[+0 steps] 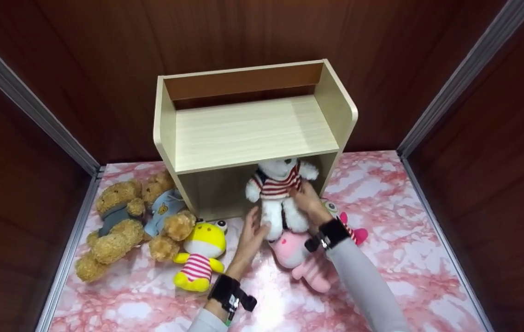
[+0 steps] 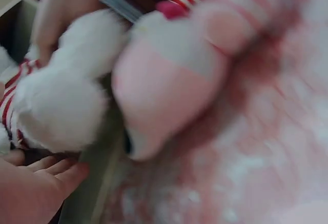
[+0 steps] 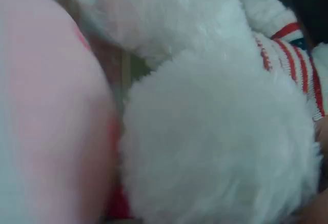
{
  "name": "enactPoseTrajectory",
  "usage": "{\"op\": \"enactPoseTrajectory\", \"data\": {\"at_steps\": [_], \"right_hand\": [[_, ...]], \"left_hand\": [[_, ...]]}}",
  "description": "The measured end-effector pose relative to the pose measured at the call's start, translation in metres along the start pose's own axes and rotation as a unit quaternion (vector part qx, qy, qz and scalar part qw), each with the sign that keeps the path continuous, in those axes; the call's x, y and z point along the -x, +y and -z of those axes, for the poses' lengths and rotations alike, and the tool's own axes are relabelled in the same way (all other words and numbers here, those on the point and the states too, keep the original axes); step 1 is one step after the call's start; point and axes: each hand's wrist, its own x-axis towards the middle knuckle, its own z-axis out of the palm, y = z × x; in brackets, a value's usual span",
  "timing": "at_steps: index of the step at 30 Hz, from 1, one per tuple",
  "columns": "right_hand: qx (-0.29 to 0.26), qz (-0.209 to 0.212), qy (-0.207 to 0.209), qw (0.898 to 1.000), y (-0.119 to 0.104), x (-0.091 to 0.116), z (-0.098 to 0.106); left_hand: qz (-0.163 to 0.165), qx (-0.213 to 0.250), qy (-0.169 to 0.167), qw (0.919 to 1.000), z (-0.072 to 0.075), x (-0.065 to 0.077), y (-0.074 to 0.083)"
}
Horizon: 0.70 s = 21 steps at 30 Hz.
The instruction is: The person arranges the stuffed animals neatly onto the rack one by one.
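Observation:
A white plush bear (image 1: pixel 278 189) in a red-and-white striped sweater is in the lower compartment of a small wooden shelf (image 1: pixel 252 133), its legs toward the front and the top of its head hidden by the middle board. My right hand (image 1: pixel 310 203) grips the bear's side at the sweater; in the left wrist view its fingers press into the fabric beside a leg. My left hand (image 1: pixel 251 237) is by the bear's other leg, fingers extended and loosely spread. In the left wrist view this hand (image 2: pixel 38 185) lies just under the bear, holding nothing.
A pink plush toy (image 1: pixel 291 251) lies right before the shelf, with another frog-eyed plush (image 1: pixel 358 234) partly hidden behind my right wrist. Left of the shelf are a yellow frog plush (image 1: pixel 202 249) and two brown teddy bears (image 1: pixel 116 226). Dark wood panels (image 1: pixel 252 32) enclose the marbled surface (image 1: pixel 418 240).

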Motion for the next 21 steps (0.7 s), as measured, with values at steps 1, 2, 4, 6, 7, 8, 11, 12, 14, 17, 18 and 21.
{"op": "enactPoseTrajectory", "data": {"at_steps": [1,2,4,6,7,8,11,12,14,17,18,21], "right_hand": [[-0.003,-0.014,0.007,1.0,-0.001,-0.007,0.0],[-0.011,-0.025,0.013,1.0,-0.001,-0.015,0.001],[-0.018,-0.04,0.026,0.999,-0.001,-0.029,0.001],[-0.024,-0.048,0.045,0.998,-0.001,-0.042,0.001],[-0.019,-0.044,0.054,0.997,0.0,-0.048,0.001],[-0.012,-0.038,0.064,0.997,0.001,-0.054,0.001],[0.016,-0.032,0.089,0.995,0.004,-0.068,0.001],[0.024,-0.029,0.095,0.995,0.005,-0.072,0.001],[0.025,-0.031,0.107,0.993,0.005,-0.078,0.002],[0.023,-0.033,0.13,0.991,0.007,-0.086,0.004],[0.027,-0.031,0.136,0.99,0.008,-0.088,0.004],[0.075,0.0,0.138,0.988,0.02,-0.097,0.003]], "left_hand": [[-0.012,-0.021,-0.01,0.9997,0.0,0.003,-0.003],[-0.02,-0.039,-0.016,0.9989,0.0,0.007,-0.007],[-0.034,-0.064,-0.019,0.9972,0.0,0.013,-0.012],[-0.035,-0.083,-0.014,0.9958,0.001,0.018,-0.016],[-0.036,-0.091,-0.011,0.9951,0.002,0.021,-0.018],[-0.034,-0.102,-0.006,0.9942,0.003,0.023,-0.019],[-0.042,-0.136,-0.007,0.9898,0.008,0.028,-0.021],[-0.044,-0.144,-0.01,0.9886,0.01,0.03,-0.021],[-0.053,-0.168,-0.016,0.9842,0.012,0.033,-0.021],[-0.061,-0.183,-0.026,0.9809,0.012,0.034,-0.022],[-0.066,-0.187,-0.026,0.9798,0.012,0.033,-0.023],[-0.076,-0.195,-0.025,0.9776,0.014,0.031,-0.023]]}}
